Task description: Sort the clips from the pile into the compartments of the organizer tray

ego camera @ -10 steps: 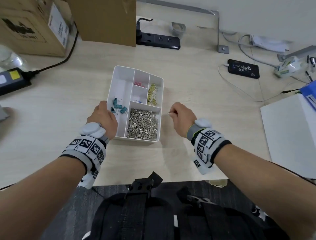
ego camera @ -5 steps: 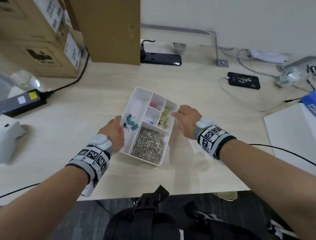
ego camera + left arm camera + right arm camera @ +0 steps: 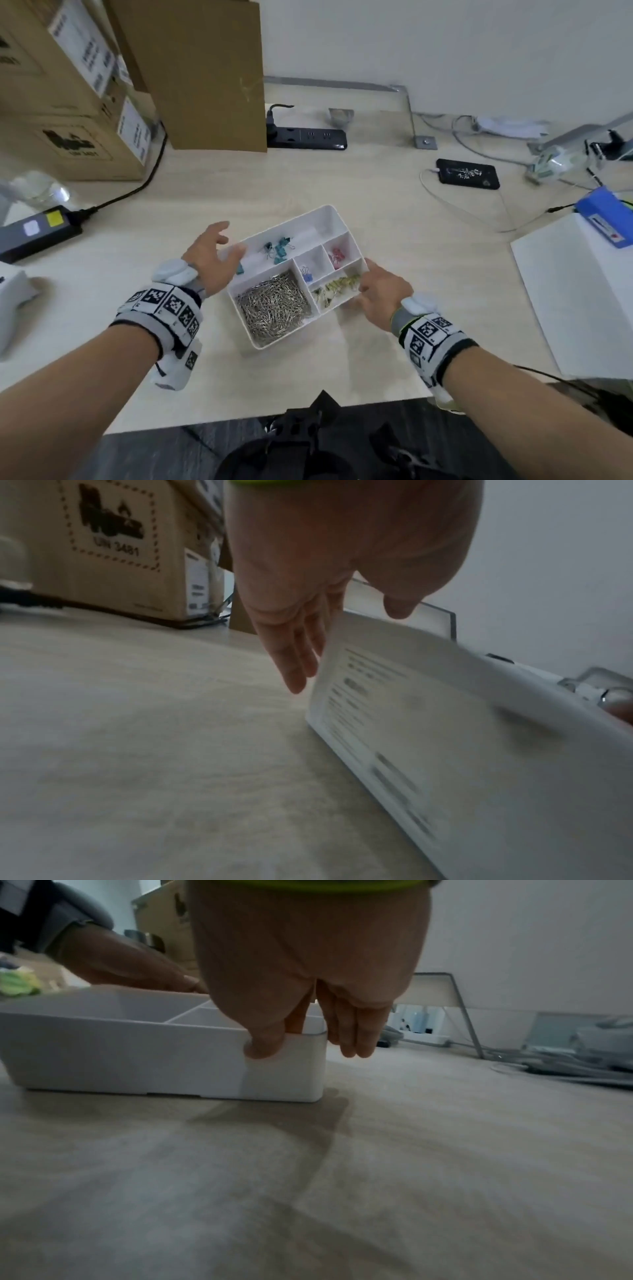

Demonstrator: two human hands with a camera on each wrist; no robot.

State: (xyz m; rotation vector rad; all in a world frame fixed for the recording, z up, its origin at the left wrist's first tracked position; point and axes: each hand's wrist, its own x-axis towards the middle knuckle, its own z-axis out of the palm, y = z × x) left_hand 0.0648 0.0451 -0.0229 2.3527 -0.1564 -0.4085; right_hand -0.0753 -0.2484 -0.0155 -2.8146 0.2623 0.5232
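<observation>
The white organizer tray (image 3: 330,214) sits askew on the desk between my hands. It holds silver paper clips (image 3: 274,308), teal binder clips (image 3: 278,248), pink clips (image 3: 337,255), a blue clip (image 3: 306,274) and yellow clips (image 3: 339,286), each kind in its own compartment. My right hand (image 3: 373,287) pinches the tray's near right corner; in the right wrist view the right hand (image 3: 308,1039) has its thumb on the tray (image 3: 137,1053) outer wall and a finger inside. My left hand (image 3: 224,241) is spread at the left wall; the left wrist view shows the left hand (image 3: 301,642) with straight fingers beside the tray (image 3: 462,737).
Cardboard boxes (image 3: 68,102) stand at the back left, with a black power strip (image 3: 308,138) behind the tray. A black adapter (image 3: 37,229) and its cable lie at the left. A phone (image 3: 469,173), cables, a blue box (image 3: 606,219) and a white sheet (image 3: 575,301) lie to the right.
The tray has turned clockwise on the desk. My right hand moved from beside the tray to grip its right corner. My left hand's fingers opened away from the left wall.
</observation>
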